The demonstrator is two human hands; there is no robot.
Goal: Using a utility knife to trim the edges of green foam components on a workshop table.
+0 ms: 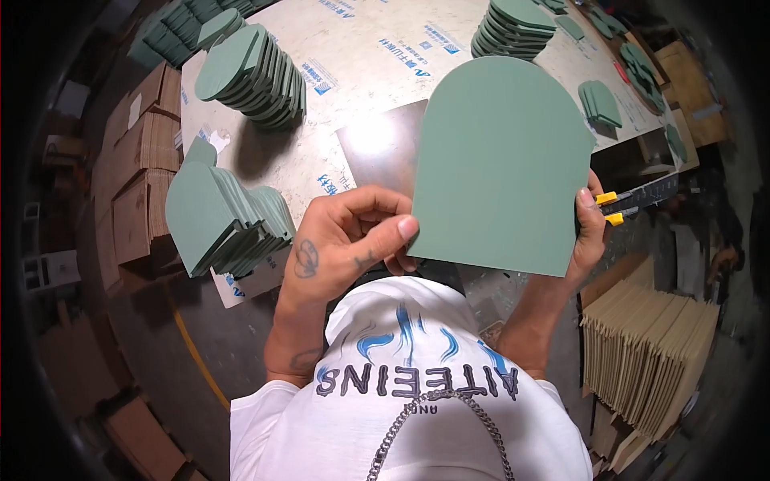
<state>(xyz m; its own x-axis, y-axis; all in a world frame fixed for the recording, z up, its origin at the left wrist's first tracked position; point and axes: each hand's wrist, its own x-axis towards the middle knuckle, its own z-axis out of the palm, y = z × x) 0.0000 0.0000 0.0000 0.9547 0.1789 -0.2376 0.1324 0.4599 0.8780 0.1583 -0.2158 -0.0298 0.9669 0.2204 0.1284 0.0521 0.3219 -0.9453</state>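
Observation:
A flat green panel (501,168) with a rounded top and straight bottom edge is held up in front of me between both hands. My left hand (353,240) pinches its lower left edge, with the thumb on the front face. At the lower right edge, my right hand (592,228) grips the panel, its thumb in front and most fingers hidden behind. A black and yellow tool (642,199) sticks out to the right beside the right hand; whether that hand also holds it, I cannot tell. Behind the panel, a dark shiny sheet (381,148) lies on the table.
The pale printed table (353,40) carries stacks of green panels: a tall stack (261,80) at left, a fanned stack (228,212) nearer, another (513,28) at the back. Cardboard (144,160) is piled on the left. Many tan boards (646,353) stand upright at the lower right.

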